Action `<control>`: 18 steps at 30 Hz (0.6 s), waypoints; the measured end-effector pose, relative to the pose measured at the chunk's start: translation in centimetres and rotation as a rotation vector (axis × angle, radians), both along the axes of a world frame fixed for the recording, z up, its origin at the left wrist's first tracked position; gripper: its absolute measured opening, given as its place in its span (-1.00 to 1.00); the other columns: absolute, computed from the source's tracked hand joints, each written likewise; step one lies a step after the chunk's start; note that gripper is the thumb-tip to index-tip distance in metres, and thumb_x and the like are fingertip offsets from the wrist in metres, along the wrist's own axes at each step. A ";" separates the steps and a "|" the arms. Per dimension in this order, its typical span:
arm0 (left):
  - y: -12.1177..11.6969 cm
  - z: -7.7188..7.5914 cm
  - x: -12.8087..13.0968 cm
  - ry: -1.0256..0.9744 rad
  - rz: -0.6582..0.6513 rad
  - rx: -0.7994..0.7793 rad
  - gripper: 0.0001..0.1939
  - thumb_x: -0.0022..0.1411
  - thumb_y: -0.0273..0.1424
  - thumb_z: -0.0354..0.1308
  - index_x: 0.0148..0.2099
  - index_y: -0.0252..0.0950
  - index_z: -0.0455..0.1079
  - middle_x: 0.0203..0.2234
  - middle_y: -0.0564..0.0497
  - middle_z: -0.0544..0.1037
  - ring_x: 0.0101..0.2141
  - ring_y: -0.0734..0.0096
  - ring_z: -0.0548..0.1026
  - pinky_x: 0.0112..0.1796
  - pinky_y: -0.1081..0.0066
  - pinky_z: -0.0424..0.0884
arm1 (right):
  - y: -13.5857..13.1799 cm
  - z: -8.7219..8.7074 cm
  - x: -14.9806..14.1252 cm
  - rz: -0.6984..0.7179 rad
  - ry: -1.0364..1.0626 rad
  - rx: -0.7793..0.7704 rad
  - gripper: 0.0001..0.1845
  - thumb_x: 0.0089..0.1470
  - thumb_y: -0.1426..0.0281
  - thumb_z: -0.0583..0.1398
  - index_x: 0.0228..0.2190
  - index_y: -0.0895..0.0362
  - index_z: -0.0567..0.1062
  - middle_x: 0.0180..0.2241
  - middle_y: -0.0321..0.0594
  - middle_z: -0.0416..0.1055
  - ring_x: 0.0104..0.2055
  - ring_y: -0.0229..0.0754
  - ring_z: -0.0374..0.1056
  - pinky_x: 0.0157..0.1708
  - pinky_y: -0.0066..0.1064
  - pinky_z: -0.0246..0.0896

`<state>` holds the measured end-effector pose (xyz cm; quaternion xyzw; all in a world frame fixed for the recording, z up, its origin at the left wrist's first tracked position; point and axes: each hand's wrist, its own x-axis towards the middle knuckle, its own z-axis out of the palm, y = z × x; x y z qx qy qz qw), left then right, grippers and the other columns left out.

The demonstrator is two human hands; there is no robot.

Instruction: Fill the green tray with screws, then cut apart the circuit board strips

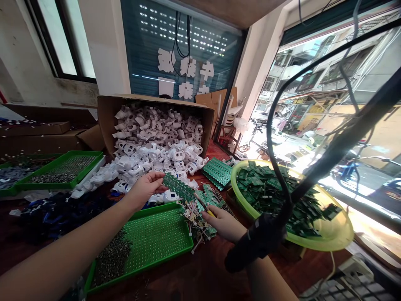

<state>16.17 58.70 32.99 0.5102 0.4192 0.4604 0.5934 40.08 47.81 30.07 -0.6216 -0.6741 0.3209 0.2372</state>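
My left hand (pixel 144 191) pinches the left end of a long green circuit board panel (pixel 178 187) above the work surface. A slim tool with a yellow grip (pixel 210 213) is in my right hand (pixel 224 222), and its thin dark shaft points at the panel's right end. I cannot make out the tool's exact kind or whether its tip touches the board. Under the tool lies a heap of small boards with white-plugged wires (pixel 198 225). The green tray (pixel 159 232) below my left hand holds many small metal parts (pixel 112 255) at its left side.
A yellow basin (pixel 347 228) of green boards stands at right. More panels (pixel 216 172) lie beside it. Behind, a cardboard box (pixel 105 121) spills white plastic housings (pixel 156 129). A black cabled arm (pixel 260 238) crosses over my right forearm. Another green tray (pixel 97 161) sits left.
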 end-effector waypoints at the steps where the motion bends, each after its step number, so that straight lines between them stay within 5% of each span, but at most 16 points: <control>1: 0.0 0.0 0.0 0.001 0.001 0.009 -0.81 0.04 -0.53 0.18 -0.24 -0.36 0.35 -0.53 0.07 0.47 -0.52 0.46 0.51 -0.39 0.43 0.47 | 0.0 0.0 0.0 0.014 -0.004 0.011 -0.68 0.10 0.14 -0.01 -0.51 0.12 0.17 -0.55 -0.34 0.07 -0.47 -0.22 0.07 -0.47 -0.44 -0.02; 9: -0.6 0.0 -0.1 0.030 -0.027 0.023 -0.86 0.13 -0.54 0.10 -0.21 -0.34 0.34 -0.43 0.05 0.47 -0.47 0.44 0.53 -0.36 0.43 0.49 | 0.0 -0.3 0.1 -0.021 0.002 0.027 -0.65 0.08 0.13 -0.01 -0.55 0.11 0.10 -0.59 -0.36 0.04 -0.53 -0.26 0.02 -0.54 -0.46 -0.08; 18: -0.2 0.0 0.3 -0.204 -0.103 -0.291 -0.83 0.13 -0.68 0.00 -0.24 -0.38 0.29 -0.60 0.02 0.48 -0.55 0.47 0.52 -0.47 0.52 0.48 | -0.3 -0.6 -0.3 0.003 0.318 -0.042 -0.53 -0.03 -0.02 0.06 -0.58 0.11 0.09 -0.66 -0.39 0.03 -0.61 -0.32 -0.04 -0.62 -0.49 -0.17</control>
